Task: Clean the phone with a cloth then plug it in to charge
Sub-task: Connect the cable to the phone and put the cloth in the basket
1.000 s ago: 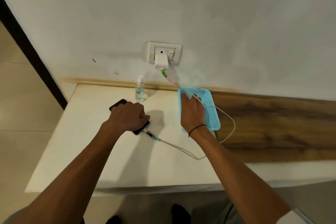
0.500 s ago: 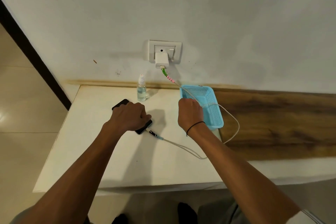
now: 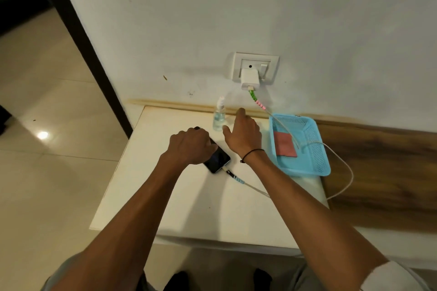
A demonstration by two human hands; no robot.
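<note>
Phone (image 3: 217,158), cable (image 3: 250,187) plugged in, on desk (image 3: 189,208) at frame centre; left hand (image 3: 192,146) grip pressed over it. Right hand (image 3: 243,133) released, fingers spread near spray bottle (image 3: 219,116). Pink cloth (image 3: 285,144) in blue basket (image 3: 314,160).

A cream tabletop (image 3: 189,201) stands against a pale painted wall (image 3: 260,7). At its far edge, close to the wall, a small clear spray bottle (image 3: 219,117) stands upright. On the right side of the tabletop sits a light blue perforated plastic basket (image 3: 314,149). Right of the table runs a dark wood-grain surface (image 3: 383,172). To the left lies a glossy beige tiled floor (image 3: 47,125), with a dark door frame (image 3: 78,30) slanting along the wall's left edge.
</note>
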